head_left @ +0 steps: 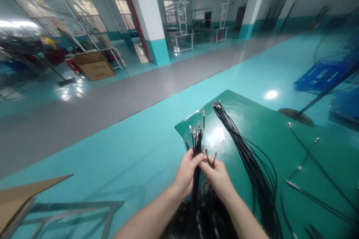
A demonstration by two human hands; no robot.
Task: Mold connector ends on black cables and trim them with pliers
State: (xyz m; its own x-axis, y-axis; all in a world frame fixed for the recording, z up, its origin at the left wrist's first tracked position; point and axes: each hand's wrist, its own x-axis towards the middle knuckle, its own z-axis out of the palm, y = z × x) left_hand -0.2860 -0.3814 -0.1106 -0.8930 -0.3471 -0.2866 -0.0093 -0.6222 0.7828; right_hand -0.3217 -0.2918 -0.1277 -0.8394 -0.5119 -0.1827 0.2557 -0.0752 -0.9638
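Note:
My left hand [187, 171] is closed round a bunch of thin black cables [198, 140] with metal connector tips that stand upright above my fist. My right hand [218, 177] is closed right beside it, fingers pinching one or two of the same cables near their tips. Both hands hover over the near left corner of a green table [280, 134]. A second bundle of black cables [246, 145] lies on the table to the right of my hands, tips pointing away from me. More cables hang down below my wrists.
Single loose cables [316, 164] lie across the right side of the table. A cardboard sheet on a metal frame [25, 198] is at lower left. Blue crates [322, 76] and a stand with a round base [295, 115] are at right. White pillars and work tables stand far off.

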